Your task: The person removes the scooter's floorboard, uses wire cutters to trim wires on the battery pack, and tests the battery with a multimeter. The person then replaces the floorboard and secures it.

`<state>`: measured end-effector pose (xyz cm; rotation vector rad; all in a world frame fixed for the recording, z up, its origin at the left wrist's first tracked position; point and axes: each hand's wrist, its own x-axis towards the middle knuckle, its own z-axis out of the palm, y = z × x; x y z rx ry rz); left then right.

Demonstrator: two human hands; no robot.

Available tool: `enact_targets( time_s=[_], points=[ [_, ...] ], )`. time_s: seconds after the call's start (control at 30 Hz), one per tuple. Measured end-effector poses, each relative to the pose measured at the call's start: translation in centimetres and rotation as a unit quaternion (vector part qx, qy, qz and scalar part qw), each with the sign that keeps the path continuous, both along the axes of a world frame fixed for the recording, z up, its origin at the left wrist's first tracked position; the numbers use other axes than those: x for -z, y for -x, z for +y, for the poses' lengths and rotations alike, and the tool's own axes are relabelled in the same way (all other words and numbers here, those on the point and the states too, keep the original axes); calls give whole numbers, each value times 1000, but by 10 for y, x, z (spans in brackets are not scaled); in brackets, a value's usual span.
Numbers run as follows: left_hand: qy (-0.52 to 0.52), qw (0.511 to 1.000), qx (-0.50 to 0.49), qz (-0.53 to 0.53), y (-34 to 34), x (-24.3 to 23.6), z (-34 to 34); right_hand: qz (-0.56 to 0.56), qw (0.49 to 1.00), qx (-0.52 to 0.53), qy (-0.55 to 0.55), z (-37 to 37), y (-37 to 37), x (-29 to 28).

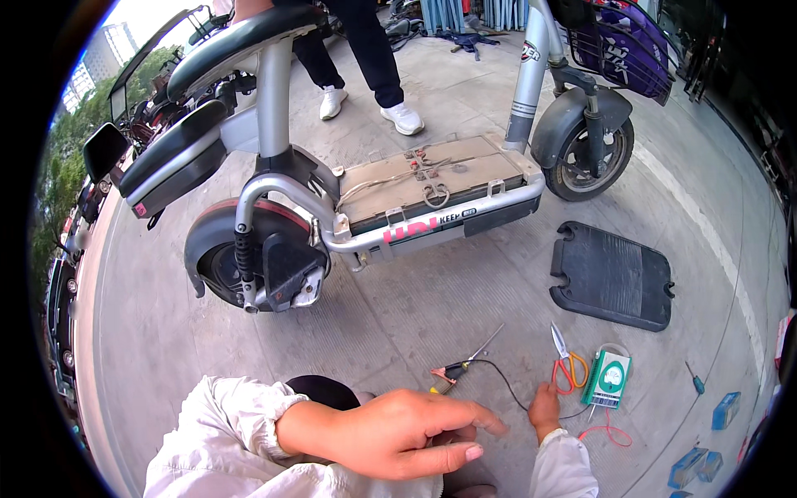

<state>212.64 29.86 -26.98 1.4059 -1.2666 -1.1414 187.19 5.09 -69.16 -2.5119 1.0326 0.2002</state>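
Observation:
My left hand point(382, 436) is in front of me at lower centre, thumb apart and index finger stretched out, with nothing seen in it. Farther right, my right hand point(545, 408) is low over the floor, fingers drawn together at the orange handle loops of the scissors point(568, 365); what lies between them is hidden. Right of the scissors stands a green-and-white meter point(609, 378) with a round dial, a black lead and a red lead point(613, 432). A copper-jawed clip point(440, 373) on the black lead lies by a yellow-and-black-handled screwdriver point(447, 382).
Ahead stands a silver electric scooter point(290, 195), its floorboard showing a tan battery compartment point(440, 178) with wires. Its black cover plate point(614, 274) lies at right. A small screwdriver point(697, 383) and several blue boxes point(726, 411) are far right. Someone in white shoes point(403, 119) stands behind the scooter.

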Motion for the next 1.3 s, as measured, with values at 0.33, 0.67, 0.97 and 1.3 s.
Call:
enact_targets(
  time_s=[0.33, 0.67, 0.97, 1.3],
  points=[
    [-63, 995, 27, -65, 26, 3, -6, -17, 1000, 4, -17, 3, 25, -8],
    [-59, 995, 27, -72, 38, -1, -4, -29, 998, -36, -40, 2, 40, -9],
    [-35, 993, 32, -110, 34, -3, 0, -56, 997, -51, -12, 8, 43, -10],
    [-29, 993, 36, -111, 27, -1, 3, -39, 997, -61, -13, 8, 42, -10]
  ],
)
